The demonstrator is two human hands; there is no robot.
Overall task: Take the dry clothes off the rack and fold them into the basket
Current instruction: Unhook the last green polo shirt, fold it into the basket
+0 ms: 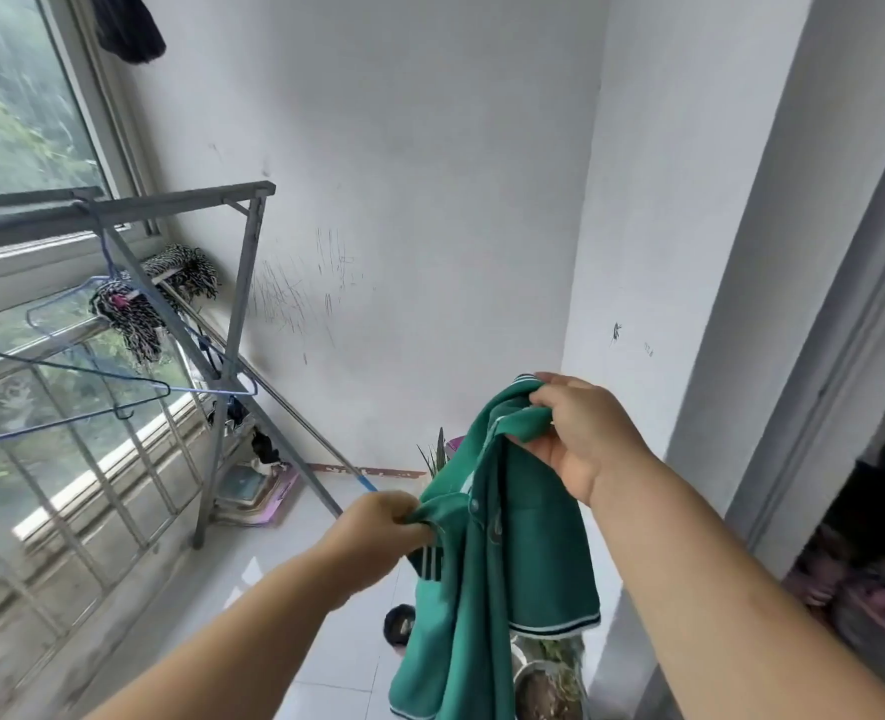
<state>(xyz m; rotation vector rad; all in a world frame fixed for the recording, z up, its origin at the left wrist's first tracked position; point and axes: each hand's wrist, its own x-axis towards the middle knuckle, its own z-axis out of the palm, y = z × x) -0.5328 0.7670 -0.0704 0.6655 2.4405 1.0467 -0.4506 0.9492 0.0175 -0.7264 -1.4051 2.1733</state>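
A green polo shirt (503,558) with white and dark trim hangs in the air in front of me. My right hand (580,433) grips its collar end up high. Lower and to the left, my left hand (378,527) pinches another part of the shirt near the buttons. The grey metal drying rack (243,283) stands at the left by the window, with empty blue wire hangers (118,387) on it. A dark garment (128,28) hangs at the top left. No basket is in view.
Two mops (170,288) lean against the rack and window rail. Potted plants (549,683) stand on the tiled floor below the shirt, next to a dark slipper (399,623). A scale (253,491) lies under the rack. White walls close the corner; a doorway (871,511) opens right.
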